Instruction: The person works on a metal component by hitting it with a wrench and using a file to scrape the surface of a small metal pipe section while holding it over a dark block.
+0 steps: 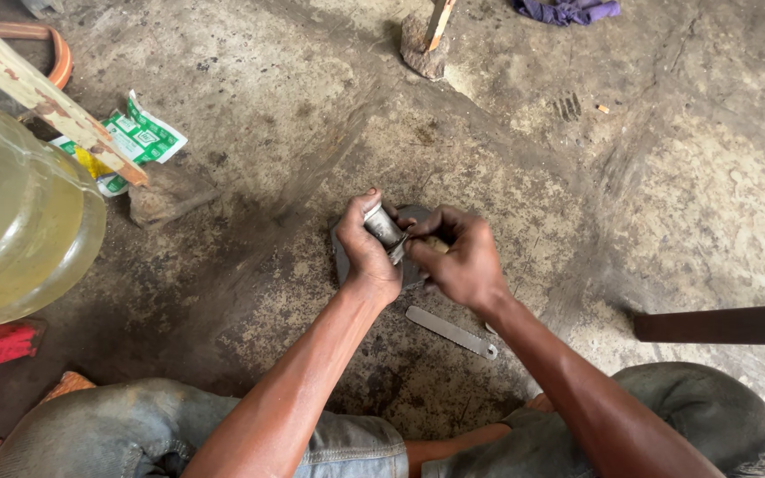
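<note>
Green-white packet (139, 140) on floor (666, 195), upper left.

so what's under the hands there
A dark flat plate lies on the concrete floor beneath the left hand and right hand, which hold a small metal tube. Only its edges show; the hands cover the middle.

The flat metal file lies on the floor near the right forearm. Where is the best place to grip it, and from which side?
Probably from above, at the far-left end of the flat metal file. It lies flat on the concrete floor, so pinch its long edges. That end is bare; the right end sits close under the right forearm.
</note>
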